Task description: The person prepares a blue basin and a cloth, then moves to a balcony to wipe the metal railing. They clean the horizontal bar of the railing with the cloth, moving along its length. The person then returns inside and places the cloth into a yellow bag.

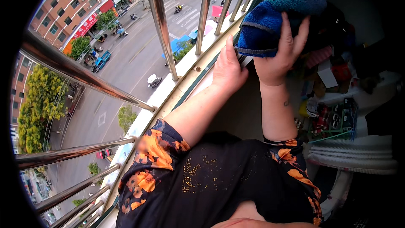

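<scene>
A folded blue microfiber cloth [261,34] with grey edging is in my right hand [281,50], its thumb and fingers spread over the near side. Just left of it, my left hand [229,69] rests at the window frame [202,76], fingers pointing up along it; it does not appear to hold the cloth. What its palm touches is hidden. The part of the window behind the cloth is also hidden.
Polished metal security bars [161,28] stand outside the sill [182,84], with a street far below on the left. Indoors on the right are a crate of mixed items [335,120], a white box [327,73] and a ribbed pale fabric [351,153].
</scene>
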`<state>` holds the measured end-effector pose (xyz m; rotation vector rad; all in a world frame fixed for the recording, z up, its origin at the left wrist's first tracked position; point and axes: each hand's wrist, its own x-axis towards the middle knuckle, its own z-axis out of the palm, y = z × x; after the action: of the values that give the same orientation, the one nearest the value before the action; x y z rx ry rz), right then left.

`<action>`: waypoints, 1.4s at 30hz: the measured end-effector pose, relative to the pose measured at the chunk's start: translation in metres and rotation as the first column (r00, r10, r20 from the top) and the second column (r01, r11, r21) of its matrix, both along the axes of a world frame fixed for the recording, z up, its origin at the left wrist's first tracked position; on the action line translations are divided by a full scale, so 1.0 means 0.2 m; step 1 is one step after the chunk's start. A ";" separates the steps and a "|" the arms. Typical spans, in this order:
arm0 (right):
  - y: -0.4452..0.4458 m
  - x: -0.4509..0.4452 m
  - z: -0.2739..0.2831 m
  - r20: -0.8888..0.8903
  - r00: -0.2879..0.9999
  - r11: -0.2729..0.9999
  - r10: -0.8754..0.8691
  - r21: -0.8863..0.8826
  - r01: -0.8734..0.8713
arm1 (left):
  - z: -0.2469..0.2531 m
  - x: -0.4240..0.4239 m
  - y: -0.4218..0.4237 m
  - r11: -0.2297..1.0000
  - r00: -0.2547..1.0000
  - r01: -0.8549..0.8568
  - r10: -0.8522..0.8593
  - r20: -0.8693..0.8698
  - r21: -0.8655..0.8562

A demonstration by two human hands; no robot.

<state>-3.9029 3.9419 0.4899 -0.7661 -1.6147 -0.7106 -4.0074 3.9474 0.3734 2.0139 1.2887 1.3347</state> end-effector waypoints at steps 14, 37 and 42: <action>-0.07 -0.05 -0.30 0.041 0.991 0.984 -0.131 -0.115 0.135 | -0.07 0.08 0.08 0.956 0.964 -0.099 0.160 -0.210 0.277; 0.00 -0.01 -0.19 0.001 0.999 0.998 -0.049 -0.031 0.049 | 0.03 0.06 0.11 0.984 0.996 0.081 -0.087 0.027 0.156; -0.04 0.03 -0.30 0.014 1.000 0.996 -0.028 -0.080 0.029 | -0.02 0.04 0.09 0.975 0.996 0.040 -0.058 0.073 0.218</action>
<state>-3.8977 3.9343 0.4295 -0.8463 -1.6546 -0.6755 -4.0002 3.9646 0.3700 2.0958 1.0921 1.5734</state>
